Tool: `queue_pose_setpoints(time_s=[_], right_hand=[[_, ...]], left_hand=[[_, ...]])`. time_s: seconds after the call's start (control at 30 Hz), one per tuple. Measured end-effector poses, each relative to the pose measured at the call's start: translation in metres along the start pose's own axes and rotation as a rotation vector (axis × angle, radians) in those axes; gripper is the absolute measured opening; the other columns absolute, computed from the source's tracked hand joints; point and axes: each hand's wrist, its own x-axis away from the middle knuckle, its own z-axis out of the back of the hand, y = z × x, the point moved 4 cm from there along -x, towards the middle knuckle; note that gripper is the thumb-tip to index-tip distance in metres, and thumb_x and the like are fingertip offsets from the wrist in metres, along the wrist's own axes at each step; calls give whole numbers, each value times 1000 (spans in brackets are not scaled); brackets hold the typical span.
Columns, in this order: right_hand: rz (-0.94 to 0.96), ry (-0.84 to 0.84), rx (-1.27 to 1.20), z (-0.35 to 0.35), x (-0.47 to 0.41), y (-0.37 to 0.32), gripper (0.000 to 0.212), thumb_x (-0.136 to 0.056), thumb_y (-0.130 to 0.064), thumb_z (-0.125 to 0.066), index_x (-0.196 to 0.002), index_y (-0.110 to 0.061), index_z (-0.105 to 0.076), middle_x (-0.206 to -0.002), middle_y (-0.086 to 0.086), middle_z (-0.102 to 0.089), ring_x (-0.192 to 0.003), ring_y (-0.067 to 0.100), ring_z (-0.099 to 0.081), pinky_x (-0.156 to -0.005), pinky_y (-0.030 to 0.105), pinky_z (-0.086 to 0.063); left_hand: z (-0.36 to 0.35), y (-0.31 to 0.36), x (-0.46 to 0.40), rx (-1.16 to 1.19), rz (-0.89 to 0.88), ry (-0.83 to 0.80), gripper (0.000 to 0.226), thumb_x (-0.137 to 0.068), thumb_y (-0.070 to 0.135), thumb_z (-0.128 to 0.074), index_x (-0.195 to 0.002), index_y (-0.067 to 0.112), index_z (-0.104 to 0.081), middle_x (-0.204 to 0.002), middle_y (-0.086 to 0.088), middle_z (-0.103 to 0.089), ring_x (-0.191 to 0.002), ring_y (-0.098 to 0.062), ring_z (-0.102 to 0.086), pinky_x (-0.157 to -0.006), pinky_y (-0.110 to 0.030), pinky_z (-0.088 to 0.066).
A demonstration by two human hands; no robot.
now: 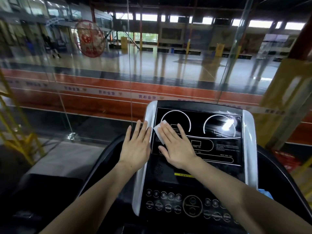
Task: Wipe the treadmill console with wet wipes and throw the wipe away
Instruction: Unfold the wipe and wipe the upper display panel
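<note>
- Our right hand (pixel 177 146) lies flat on the treadmill console (pixel 219 149), fingers straight and slightly spread, pressing a white wet wipe (pixel 159 130) against the black display panel.
- The wipe sits on the left part of that panel, over the lower left of the left-hand dial outline; only its upper-left part peeks out past our fingertips, the rest is hidden under the palm.
- Our left hand (pixel 135 147) is open too, fingers straight and close together, laid flat just beside the right one, over the console's silver left trim (pixel 148 112). It holds nothing.
- Glare streaks across the right-hand dial outline (pixel 219 124) on the screen.
- Below our wrists runs the row of round buttons (pixel 170 201), untouched by either hand.
- Something blue (pixel 266 194) pokes out at the console's right edge, too hidden to identify.
- Beyond the console stands a glass wall (pixel 101 73), with a sports hall floor behind it.
</note>
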Motion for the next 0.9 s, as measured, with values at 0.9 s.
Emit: queue_pose_setpoints(time_s=[0.9], right_hand=[[-598,-25,-82,0,170,132,77,-108,-56,-17,-166,-8,-6,-175,12,0,-163,21,6,-131,51,1]], left_hand=[[17,187,-24,113,-141,-48,66,-105,36,-39,-164,14,-21,-173,-11,-11,-161,-33,2,-128,-57,-11]])
